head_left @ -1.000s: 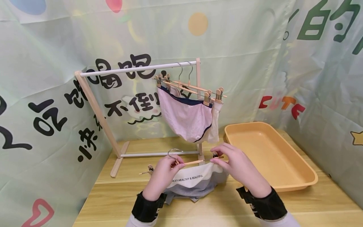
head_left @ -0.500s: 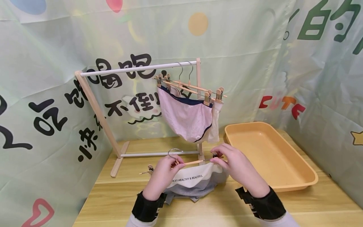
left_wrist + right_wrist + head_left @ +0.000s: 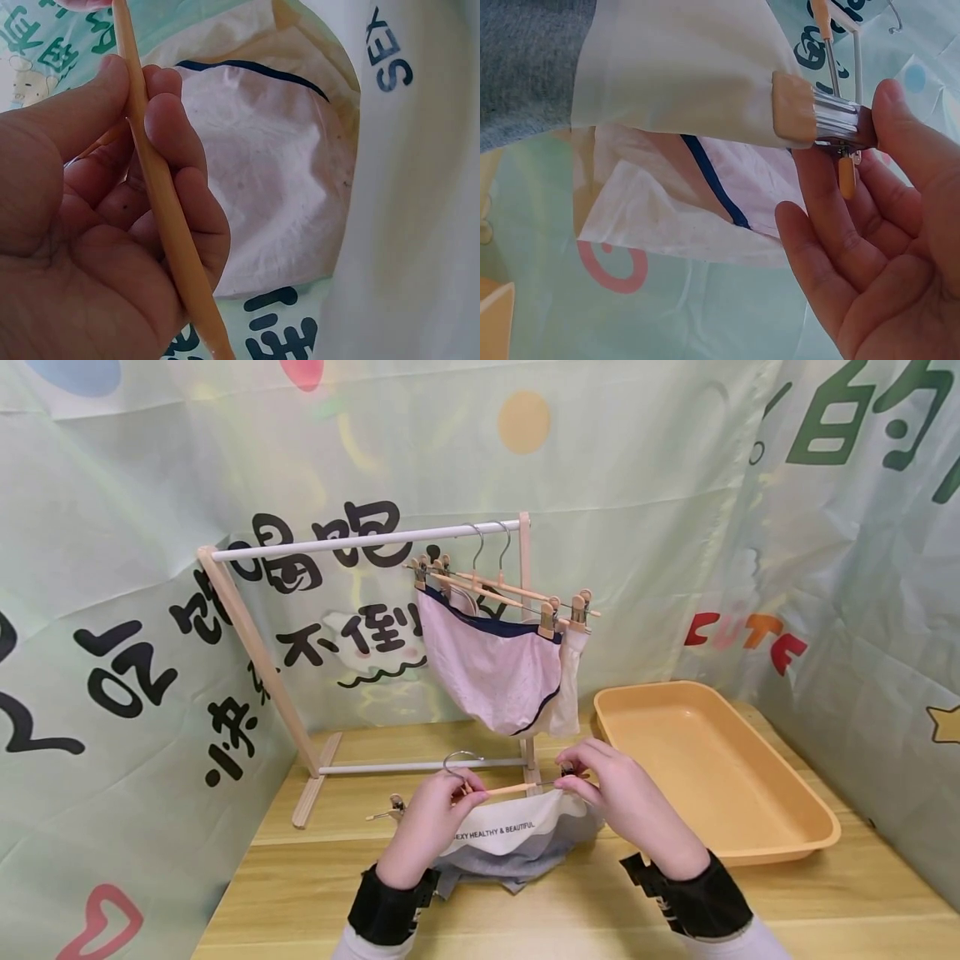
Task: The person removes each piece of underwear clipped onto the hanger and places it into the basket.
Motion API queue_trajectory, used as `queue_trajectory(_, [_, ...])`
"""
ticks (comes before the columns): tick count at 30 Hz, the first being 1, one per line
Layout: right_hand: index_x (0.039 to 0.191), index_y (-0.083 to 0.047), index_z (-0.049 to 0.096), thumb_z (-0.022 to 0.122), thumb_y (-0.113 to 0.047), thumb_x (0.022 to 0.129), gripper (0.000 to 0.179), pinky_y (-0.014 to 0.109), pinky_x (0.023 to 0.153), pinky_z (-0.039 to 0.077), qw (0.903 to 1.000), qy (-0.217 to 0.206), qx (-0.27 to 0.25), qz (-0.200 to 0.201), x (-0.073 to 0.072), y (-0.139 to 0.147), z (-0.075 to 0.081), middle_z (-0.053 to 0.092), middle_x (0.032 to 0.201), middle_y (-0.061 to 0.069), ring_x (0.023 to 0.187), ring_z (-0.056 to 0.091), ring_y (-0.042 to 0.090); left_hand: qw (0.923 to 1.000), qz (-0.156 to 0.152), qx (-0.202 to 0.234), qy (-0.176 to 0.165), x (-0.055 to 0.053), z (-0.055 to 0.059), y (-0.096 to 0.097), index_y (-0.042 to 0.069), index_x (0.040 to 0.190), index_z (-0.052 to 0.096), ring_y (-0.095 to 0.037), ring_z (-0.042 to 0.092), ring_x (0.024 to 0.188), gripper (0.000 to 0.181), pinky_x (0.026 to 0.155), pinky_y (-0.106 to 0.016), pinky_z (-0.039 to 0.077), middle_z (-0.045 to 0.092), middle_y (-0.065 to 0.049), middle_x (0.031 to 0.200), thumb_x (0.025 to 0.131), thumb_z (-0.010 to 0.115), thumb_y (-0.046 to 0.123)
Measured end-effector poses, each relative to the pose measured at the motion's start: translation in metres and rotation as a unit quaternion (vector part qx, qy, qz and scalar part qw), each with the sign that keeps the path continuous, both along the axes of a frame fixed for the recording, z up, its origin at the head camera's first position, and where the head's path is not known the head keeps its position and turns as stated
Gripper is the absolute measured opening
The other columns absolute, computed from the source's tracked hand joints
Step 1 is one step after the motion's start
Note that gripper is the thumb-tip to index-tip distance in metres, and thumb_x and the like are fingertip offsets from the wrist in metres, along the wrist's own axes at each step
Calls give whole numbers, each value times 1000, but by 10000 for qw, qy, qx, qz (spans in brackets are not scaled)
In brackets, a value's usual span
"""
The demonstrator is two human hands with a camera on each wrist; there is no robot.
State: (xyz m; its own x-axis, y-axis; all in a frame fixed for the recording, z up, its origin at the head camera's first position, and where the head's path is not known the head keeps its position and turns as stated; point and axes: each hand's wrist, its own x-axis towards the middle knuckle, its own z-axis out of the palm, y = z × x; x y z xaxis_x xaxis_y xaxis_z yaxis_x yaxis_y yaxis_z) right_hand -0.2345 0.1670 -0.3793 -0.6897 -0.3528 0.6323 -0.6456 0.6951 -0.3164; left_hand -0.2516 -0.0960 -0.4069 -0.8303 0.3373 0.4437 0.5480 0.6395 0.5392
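Observation:
My left hand grips the wooden bar of a clip hanger near its metal hook; in the left wrist view its fingers curl round the bar. My right hand pinches the clip at the hanger's right end. That clip bites the white waistband of a grey pair of underpants, lettered "SEXY HEALTHY & BEAUTIFUL". Below the bar, the underpants hang over the tabletop. The hanger's left clip sticks out past my left hand, and the waistband's left end is hidden behind that hand.
Behind my hands stands a small rack with a white rail. Two clip hangers hang at its right end, bearing pink underpants with navy trim and a white garment. A yellow tray lies to the right. Printed cloth walls enclose the table.
Almost nothing differs. Both hands keep their hold on the hanger, and my right wrist has shifted very slightly to the left.

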Motion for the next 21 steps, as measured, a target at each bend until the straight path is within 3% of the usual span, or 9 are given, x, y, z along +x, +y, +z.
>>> queue_trajectory(21, [93, -15, 64, 74, -24, 79, 19, 30, 59, 54, 9999, 38, 83, -102, 0, -2, 0, 64, 89, -4, 72, 56, 6, 9999, 41, -89, -50, 1, 1, 0, 18, 83, 66, -9, 51, 70, 6, 62, -28, 47, 60, 6, 77, 88, 67, 22])
